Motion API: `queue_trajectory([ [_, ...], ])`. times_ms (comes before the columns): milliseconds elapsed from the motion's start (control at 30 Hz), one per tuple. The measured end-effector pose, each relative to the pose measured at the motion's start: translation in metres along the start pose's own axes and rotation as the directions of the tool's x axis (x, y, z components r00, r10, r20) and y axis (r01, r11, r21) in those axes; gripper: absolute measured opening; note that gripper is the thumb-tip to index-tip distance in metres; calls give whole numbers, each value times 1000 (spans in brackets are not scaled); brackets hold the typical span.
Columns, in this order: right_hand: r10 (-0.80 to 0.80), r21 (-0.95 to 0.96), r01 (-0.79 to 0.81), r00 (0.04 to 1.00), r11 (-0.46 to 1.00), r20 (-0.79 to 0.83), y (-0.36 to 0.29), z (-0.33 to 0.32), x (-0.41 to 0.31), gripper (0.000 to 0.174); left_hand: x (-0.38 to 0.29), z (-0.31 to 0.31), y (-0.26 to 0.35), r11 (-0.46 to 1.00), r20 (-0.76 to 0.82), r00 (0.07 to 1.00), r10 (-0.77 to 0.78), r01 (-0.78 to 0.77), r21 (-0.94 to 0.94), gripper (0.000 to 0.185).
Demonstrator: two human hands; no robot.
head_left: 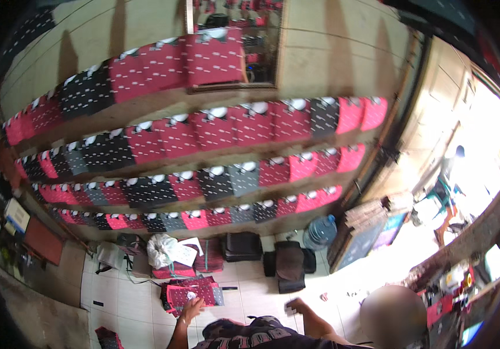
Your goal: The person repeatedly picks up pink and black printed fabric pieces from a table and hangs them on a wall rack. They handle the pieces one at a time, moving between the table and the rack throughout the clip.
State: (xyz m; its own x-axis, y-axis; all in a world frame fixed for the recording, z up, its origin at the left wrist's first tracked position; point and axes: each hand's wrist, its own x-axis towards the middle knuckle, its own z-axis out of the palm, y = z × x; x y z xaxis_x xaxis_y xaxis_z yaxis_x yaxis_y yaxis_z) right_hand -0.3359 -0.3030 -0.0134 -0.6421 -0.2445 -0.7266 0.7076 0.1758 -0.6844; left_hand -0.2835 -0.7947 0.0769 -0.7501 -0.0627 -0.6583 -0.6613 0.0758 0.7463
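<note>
My left hand [193, 308] is at the near edge of a loose pile of red and dark patterned cloth pieces [193, 292] on the tiled floor. Whether its fingers grip a piece or only pass over the pile cannot be made out. A round white print marks the top piece. To the right, my right hand [297, 306] is held out over the floor tiles, apart from the pile. Its fingers are blurred, and a small pale patch at their tips is too unclear to name.
Rows of patterned pieces [215, 124] hang across the wall. Along its foot stand a white plastic bag [161, 251], dark stacks [242, 246], a black-brown bundle [290, 266] and a water jug [320, 232]. Boards [359, 235] lean by the bright doorway. A person's blurred head [393, 316] is close on my right.
</note>
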Motion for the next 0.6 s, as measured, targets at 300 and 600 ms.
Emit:
queue_trajectory([
  [300, -204, 186, 189, 977, 964, 66, 3, -134, -226, 22, 53, 248, 55, 949, 301, 953, 31, -122, 290, 33],
  [600, -609, 442, 784, 618, 435, -497, 116, -241, -503, 14, 64, 415, -33, 609, 452, 745, -490, -78, 789, 28],
])
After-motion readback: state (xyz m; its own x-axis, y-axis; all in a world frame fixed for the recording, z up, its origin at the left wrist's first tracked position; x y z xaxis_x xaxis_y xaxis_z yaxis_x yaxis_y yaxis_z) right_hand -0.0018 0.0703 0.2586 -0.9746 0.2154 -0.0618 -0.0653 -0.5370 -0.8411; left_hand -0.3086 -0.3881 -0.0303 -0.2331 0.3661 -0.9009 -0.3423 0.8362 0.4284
